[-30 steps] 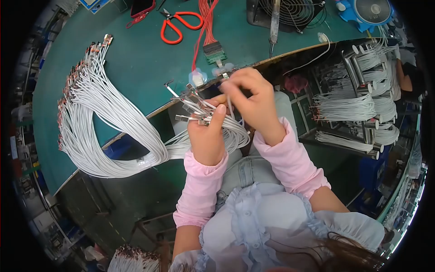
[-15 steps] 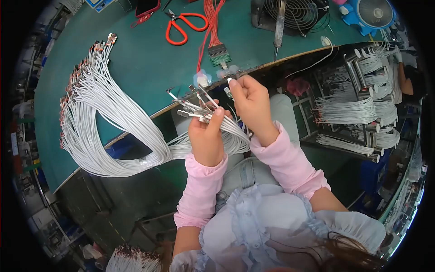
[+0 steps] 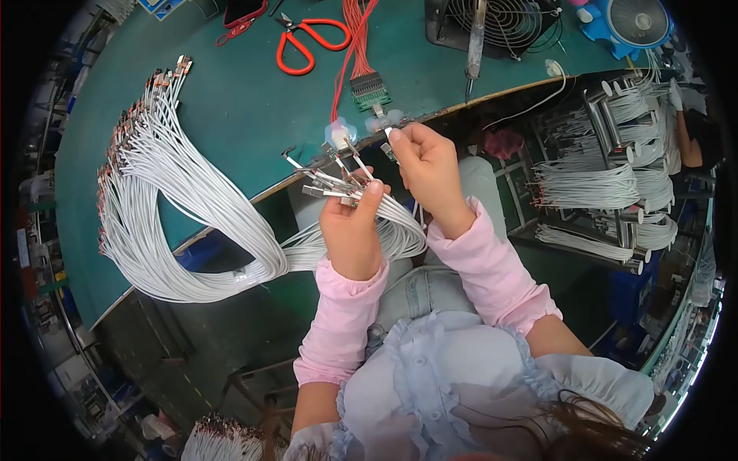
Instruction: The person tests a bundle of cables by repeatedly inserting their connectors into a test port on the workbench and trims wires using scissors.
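Looks matt on green tabletop (image 3: pixel 238 115), like glossy plastic on scissor handles (image 3: pixel 296 72), shiny metal on held connectors (image 3: pixel 311 190)

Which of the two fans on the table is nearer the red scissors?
The black fan, the one with a wire grille. The blue fan is farther right, away from the red scissors.

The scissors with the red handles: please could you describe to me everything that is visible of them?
The scissors have two large, smooth loop handles, orange-red and plastic-looking, and short, greyish metal blades joined at a pivot. The handles are spread, and the blades seem slightly open. They lie flat on the green table, blades toward the picture's upper left, between a red-edged dark object and the red wires. Whether a handle touches the wires, I cannot tell. Neither hand touches them.
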`<action>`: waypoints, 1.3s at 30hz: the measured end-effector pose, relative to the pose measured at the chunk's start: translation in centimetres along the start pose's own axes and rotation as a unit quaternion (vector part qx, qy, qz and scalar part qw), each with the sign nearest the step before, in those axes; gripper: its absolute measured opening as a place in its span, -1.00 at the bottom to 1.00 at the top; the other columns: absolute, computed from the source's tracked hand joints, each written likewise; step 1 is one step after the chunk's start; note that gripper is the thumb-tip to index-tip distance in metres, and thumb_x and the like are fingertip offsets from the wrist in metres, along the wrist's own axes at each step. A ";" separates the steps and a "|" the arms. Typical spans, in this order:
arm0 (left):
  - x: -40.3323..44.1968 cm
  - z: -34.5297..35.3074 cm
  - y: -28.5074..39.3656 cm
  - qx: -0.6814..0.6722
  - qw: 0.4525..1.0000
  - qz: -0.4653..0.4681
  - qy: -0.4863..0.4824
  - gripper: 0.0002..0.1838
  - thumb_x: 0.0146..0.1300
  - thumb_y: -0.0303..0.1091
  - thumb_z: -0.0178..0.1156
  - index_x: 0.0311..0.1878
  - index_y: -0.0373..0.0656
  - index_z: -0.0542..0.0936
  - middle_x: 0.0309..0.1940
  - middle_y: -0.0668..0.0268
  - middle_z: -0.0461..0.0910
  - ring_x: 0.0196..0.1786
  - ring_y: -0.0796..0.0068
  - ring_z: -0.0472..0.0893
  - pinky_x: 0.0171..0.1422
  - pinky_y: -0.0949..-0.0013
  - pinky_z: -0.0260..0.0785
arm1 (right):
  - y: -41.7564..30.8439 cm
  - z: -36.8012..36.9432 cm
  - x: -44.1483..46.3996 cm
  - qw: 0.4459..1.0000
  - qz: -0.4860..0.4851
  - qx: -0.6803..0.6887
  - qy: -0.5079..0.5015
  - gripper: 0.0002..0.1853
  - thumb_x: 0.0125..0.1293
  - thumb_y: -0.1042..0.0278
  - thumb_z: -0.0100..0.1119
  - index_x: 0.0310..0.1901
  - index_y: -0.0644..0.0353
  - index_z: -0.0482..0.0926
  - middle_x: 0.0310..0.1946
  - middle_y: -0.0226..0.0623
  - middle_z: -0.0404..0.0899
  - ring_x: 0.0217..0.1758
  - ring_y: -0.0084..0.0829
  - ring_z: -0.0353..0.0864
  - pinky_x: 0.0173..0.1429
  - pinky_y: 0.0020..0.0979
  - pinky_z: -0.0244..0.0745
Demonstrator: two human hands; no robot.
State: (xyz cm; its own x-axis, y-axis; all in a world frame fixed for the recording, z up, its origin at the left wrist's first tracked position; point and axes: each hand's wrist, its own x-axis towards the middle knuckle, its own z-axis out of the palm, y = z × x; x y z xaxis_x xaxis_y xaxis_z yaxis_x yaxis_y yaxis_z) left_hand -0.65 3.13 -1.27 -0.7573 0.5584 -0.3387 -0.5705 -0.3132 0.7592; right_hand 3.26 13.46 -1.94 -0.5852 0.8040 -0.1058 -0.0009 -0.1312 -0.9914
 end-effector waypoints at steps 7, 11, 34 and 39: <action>0.1 -0.1 -0.2 0.005 1.000 -0.001 0.000 -0.74 0.01 -0.55 0.19 -0.18 -0.33 0.45 -0.37 0.35 0.49 -0.32 0.60 0.47 -0.19 0.55 0.30 | -0.1 -0.1 0.1 1.000 0.000 0.001 -0.013 -0.78 0.18 0.40 0.02 -0.55 0.34 0.41 -0.84 -0.60 0.21 -0.73 -0.80 0.05 -0.68 -0.61 -0.10; 0.2 0.0 -0.2 0.004 1.000 0.002 0.009 -0.74 0.00 -0.56 0.20 -0.19 -0.32 0.46 -0.39 0.37 0.49 -0.33 0.64 0.45 -0.20 0.57 0.28 | 0.0 0.1 0.3 1.000 -0.002 -0.008 0.003 -0.77 0.18 0.41 0.01 -0.57 0.34 0.40 -0.84 -0.58 0.23 -0.74 -0.80 0.07 -0.69 -0.61 -0.08; -0.8 0.1 0.1 0.067 0.995 0.067 -0.011 -0.80 0.03 -0.56 0.16 -0.22 -0.31 0.47 -0.36 0.33 0.50 -0.36 0.59 0.48 -0.25 0.53 0.30 | -1.3 -1.0 0.1 0.944 -0.273 -0.181 0.043 -0.78 0.16 0.30 0.08 -0.45 0.33 0.46 -0.68 -0.44 0.43 -0.64 -0.70 0.36 -0.55 -0.64 0.23; -1.0 0.1 1.1 -0.035 0.999 -0.014 -0.001 -0.72 0.06 -0.56 0.13 -0.13 -0.36 0.39 -0.36 0.24 0.48 -0.31 0.44 0.51 -0.21 0.45 0.35 | -1.4 0.3 0.3 0.997 -0.024 -0.065 0.023 -0.75 0.19 0.28 0.05 -0.50 0.32 0.45 -0.72 -0.46 0.41 -0.72 -0.73 0.30 -0.65 -0.65 0.18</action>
State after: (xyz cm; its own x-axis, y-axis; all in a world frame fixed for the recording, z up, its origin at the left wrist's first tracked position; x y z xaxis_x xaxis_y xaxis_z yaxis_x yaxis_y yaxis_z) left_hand -0.49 2.31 0.00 -0.7403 0.5688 -0.3584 -0.6123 -0.3505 0.7086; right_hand 2.80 13.74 -0.56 -0.5494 0.8335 -0.0591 0.0799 -0.0181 -0.9966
